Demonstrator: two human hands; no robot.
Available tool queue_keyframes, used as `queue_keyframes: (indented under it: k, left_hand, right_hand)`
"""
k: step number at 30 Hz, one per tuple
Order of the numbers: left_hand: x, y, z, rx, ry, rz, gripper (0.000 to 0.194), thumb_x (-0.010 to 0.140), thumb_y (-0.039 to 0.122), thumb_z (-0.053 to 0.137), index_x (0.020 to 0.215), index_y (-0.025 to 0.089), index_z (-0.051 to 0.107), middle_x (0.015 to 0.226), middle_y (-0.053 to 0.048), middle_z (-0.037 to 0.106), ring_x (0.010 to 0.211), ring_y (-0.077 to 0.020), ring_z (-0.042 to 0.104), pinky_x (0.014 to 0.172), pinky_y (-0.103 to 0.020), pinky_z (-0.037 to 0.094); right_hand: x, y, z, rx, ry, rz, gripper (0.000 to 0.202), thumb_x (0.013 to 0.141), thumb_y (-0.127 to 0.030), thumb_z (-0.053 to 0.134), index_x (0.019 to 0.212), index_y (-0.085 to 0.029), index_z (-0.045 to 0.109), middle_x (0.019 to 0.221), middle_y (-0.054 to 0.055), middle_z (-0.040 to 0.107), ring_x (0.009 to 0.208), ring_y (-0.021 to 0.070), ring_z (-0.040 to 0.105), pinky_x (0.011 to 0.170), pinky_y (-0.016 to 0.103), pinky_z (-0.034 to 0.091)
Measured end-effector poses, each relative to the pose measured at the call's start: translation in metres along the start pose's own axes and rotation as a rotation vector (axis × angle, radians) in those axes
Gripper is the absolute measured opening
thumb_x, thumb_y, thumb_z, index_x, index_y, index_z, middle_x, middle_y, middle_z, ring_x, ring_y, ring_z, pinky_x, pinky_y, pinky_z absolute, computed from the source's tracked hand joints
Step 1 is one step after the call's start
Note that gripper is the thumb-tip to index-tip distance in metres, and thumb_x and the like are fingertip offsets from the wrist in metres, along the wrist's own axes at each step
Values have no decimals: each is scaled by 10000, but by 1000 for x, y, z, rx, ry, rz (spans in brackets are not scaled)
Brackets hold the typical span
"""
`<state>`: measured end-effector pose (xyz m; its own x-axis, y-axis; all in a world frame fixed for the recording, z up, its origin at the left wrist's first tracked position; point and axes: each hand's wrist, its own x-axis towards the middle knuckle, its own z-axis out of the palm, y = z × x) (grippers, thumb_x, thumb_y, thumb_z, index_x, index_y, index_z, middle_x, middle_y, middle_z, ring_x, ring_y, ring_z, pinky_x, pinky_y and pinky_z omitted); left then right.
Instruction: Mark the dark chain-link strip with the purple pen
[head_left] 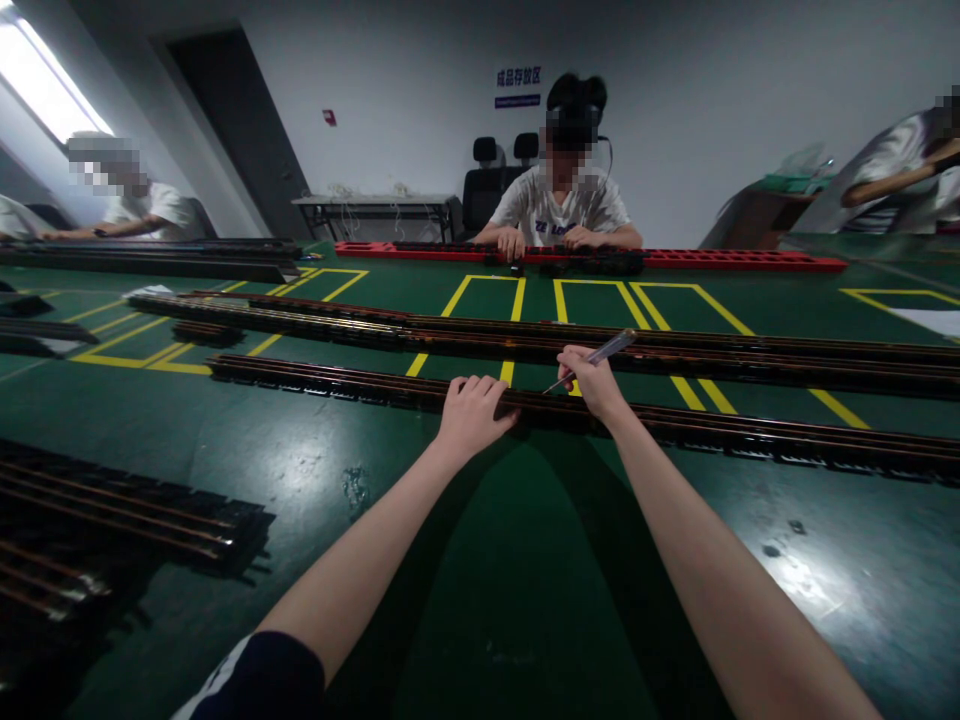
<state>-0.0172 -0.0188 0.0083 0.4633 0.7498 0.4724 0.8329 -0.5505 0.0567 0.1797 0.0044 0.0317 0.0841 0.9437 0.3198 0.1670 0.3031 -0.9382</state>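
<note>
A long black rail with copper-coloured strips (720, 424) lies across the green table in front of me. My left hand (474, 412) rests over the rail, its fingers bent across the far edge and the thumb along the near side. My right hand (590, 380) is closed around a screwdriver with a clear handle (613, 346). The thin shaft slants down to the left, and its tip is at the rail's top, just right of my left hand. Whether the tip touches a screw is too small to tell.
More dark rails (787, 358) lie just beyond, and others (135, 500) are stacked at the near left. Across the green table (337, 530), a person's hands (512, 243) are at a red rail (750, 261). Other people sit at the far left and right.
</note>
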Motion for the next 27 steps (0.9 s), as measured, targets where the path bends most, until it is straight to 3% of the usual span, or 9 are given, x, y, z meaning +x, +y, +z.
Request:
queue_keyframes:
  k: [15,27]
  left_hand:
    - [0,3,-1,-9,-13,-28,332,885,354,515,1134,158,613,1128,-95,678,1068,-265,587,973,-471,377]
    - [-2,4,0,-12,11,-31,300,860,206,492,1132,190,619,1153,-89,673,1110,-258,575,1002,-476,358]
  right_hand:
    - [-1,-3,1,-25,9,4,329,747,-297,556,447,-202,457,434,-37,435,412,87,415,452,239,338]
    - [-1,-5,7,-42,3,15,332,746,-352,574,472,-206,457,435,-35,458,419,91,440,451,234,351]
